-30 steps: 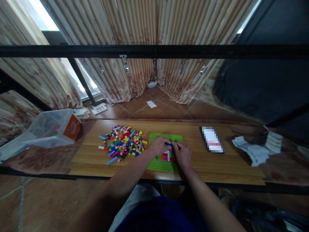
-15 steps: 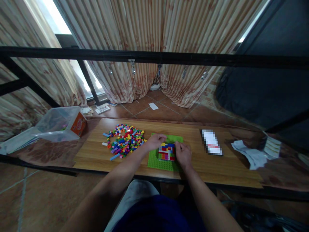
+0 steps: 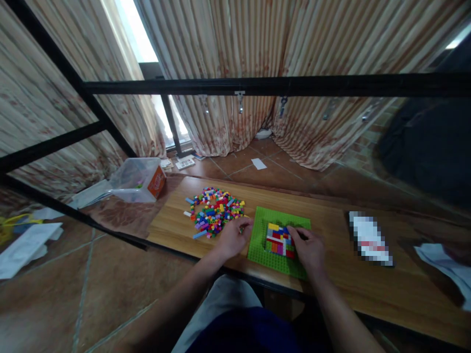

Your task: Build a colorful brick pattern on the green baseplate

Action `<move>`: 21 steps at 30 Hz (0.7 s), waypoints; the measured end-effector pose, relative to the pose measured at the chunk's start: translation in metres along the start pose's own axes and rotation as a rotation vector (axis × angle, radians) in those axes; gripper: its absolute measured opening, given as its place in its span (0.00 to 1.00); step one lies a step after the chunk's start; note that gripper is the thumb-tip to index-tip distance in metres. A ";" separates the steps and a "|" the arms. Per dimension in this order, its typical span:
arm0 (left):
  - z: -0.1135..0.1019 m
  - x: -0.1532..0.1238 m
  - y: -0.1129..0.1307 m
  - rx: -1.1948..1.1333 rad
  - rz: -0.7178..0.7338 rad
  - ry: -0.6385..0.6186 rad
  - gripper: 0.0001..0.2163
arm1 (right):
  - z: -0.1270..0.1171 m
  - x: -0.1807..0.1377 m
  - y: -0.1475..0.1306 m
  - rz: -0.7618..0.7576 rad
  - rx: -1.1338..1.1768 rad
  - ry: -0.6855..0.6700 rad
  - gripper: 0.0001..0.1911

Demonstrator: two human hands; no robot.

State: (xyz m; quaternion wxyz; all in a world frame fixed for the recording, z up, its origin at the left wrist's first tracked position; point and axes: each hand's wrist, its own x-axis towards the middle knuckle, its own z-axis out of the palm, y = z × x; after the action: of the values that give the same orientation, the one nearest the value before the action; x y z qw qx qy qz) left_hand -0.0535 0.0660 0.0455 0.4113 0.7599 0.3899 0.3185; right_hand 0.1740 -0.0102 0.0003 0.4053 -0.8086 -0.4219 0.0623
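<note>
A green baseplate (image 3: 261,250) lies flat on the wooden table (image 3: 331,289), close to its near edge. In the plate's middle sits the build (image 3: 278,239): a low, roughly square patch of small bricks packed tight. Its rows are yellow and blue at the far side, red and white in the middle, and pink, orange and green nearer the person. Bare studded green shows all round it.

The right hand (image 3: 309,249) rests palm down on the plate's right part, with its fingers bent onto the right edge of the build. Whether it pinches a brick cannot be told. The left hand (image 3: 235,238) lies just off the plate's left edge, loosely curled, knuckles up. What it holds, if anything, is hidden.

Left of the plate, just beyond the left hand, is a loose pile (image 3: 215,213) of mixed-colour bricks. Further left is a clear plastic box (image 3: 138,179). Well to the plate's right lie a blurred flat card (image 3: 370,239) and white paper (image 3: 441,260).
</note>
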 end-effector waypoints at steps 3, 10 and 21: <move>-0.020 -0.019 -0.010 0.068 -0.075 0.121 0.10 | 0.000 0.002 0.004 0.052 -0.035 -0.053 0.26; -0.069 -0.033 -0.042 0.338 -0.191 0.340 0.10 | -0.004 0.004 0.014 0.029 0.078 -0.104 0.27; -0.093 -0.002 -0.058 0.827 -0.145 0.228 0.15 | -0.046 -0.019 0.032 0.221 0.087 0.056 0.24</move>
State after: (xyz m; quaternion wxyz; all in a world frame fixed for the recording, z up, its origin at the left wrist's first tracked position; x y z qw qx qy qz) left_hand -0.1485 0.1198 0.0372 0.0478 0.7913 0.5798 0.1879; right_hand 0.2028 -0.0618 0.0033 0.4422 -0.8333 -0.3158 0.1021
